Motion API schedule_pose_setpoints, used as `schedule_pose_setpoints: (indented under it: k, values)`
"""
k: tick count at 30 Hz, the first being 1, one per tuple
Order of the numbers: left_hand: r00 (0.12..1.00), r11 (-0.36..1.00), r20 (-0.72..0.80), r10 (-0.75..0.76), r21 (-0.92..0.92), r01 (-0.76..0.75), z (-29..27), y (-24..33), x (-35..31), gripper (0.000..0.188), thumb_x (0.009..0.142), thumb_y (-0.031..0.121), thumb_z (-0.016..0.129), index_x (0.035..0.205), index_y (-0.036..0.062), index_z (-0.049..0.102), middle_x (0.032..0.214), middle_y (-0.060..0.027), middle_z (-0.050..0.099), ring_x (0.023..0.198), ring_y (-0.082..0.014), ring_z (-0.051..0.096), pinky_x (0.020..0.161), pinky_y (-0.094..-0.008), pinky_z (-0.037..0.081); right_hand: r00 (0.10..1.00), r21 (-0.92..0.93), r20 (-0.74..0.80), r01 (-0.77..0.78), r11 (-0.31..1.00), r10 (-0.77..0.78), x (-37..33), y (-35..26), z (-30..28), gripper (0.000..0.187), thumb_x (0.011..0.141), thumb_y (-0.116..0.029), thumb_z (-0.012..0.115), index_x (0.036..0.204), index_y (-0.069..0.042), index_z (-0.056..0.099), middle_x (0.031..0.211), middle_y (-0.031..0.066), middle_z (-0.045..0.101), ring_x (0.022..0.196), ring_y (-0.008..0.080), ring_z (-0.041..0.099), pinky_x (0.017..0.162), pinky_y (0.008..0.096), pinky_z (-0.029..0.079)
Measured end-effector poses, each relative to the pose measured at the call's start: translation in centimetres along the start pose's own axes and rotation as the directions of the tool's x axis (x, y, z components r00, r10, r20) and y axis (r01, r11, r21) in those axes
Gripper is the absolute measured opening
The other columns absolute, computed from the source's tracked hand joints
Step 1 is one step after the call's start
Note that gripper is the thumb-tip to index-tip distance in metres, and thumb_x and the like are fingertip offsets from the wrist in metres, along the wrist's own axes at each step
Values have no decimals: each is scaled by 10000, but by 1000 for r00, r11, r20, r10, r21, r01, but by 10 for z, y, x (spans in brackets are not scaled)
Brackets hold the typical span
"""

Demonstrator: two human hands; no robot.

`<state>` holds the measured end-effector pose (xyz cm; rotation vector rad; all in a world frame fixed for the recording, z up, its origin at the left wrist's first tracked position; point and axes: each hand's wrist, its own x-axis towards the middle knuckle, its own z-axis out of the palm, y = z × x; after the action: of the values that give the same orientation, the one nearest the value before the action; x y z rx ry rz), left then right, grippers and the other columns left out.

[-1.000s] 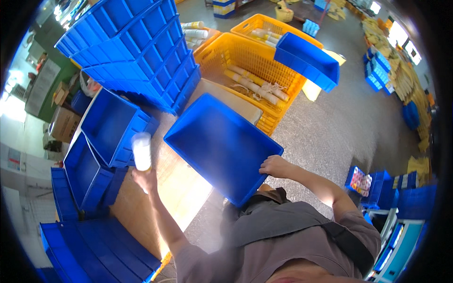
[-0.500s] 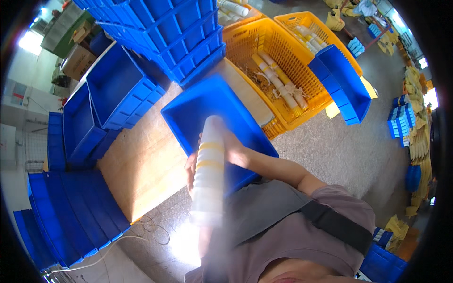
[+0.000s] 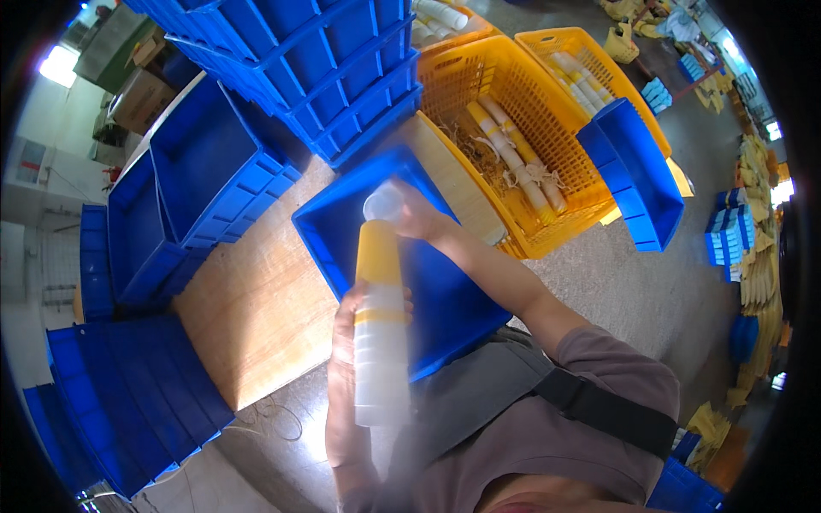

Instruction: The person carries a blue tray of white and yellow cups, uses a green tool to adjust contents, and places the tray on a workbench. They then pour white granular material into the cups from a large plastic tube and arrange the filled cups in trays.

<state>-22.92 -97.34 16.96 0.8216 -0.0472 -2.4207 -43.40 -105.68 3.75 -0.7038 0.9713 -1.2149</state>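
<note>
My left hand (image 3: 346, 321) is closed around a long stack of nested cups (image 3: 380, 363), translucent white with yellow bands and a yellow upper end. The stack points away from my body, over the near part of a blue bin (image 3: 466, 286). My right hand (image 3: 416, 212) is closed on a translucent white cup (image 3: 384, 203) just beyond the yellow end, its round end facing me. Whether that cup is single or several nested together I cannot tell. Most of the right fingers are hidden behind it.
Tall stacked blue crates (image 3: 299, 77) stand at the back, with open blue bins (image 3: 205, 162) to their left on a wooden tabletop (image 3: 248, 299). At the right, a yellow basket (image 3: 539, 111) holds white and yellow stacks; a blue tray (image 3: 637, 184) rests on its edge.
The stack's upper end has drawn back toward me and now shows yellow. My right hand has moved from the stack's side to its far end, with a white cup now apart from it.
</note>
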Motion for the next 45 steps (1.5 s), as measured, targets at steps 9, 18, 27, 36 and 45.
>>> schedule_pose_setpoints:
  k: [9,18,27,36,45]
  values:
    - [998,977,-45,-43,-212,33,7,-8,21,674,949,532,654,1301,-29,530,1022,-214,677,826,-308,723,732,-408,648,945,-221,251,-155,963,210,-21,16,6,663,1033,-621,416,1395,-68,461,1244,131,599,1268,305,528,1151,569,346]
    - [983,973,-156,100,-190,-129,-17,-9,-2,685,955,464,671,1328,-74,471,1023,-221,653,823,-295,727,732,-373,662,791,-141,387,-457,878,474,-41,-6,52,640,1005,-478,605,1398,-4,430,1261,142,574,1196,264,545,1110,427,413]
    - [977,967,-197,87,253,-35,-50,5,-20,633,947,450,691,1219,-94,512,927,-205,690,738,-280,742,620,-371,663,950,5,219,-228,974,221,-4,52,62,371,1023,-382,570,1074,-23,651,994,128,667,985,259,655,938,400,513]
    - [995,998,-93,31,51,-26,-49,-21,-39,686,923,466,715,1251,-97,503,988,-214,682,823,-284,738,688,-386,660,795,77,317,-565,821,517,-65,34,62,504,996,-452,601,1265,-29,545,1159,138,646,1090,258,640,1000,396,509]
    - [969,994,-224,99,-10,-104,-53,-20,-54,696,949,527,654,1279,-72,519,958,-199,694,727,-255,735,614,-358,656,904,-13,309,-307,951,296,-70,46,76,513,976,-471,648,1230,-36,554,1062,102,648,960,197,653,851,327,533]
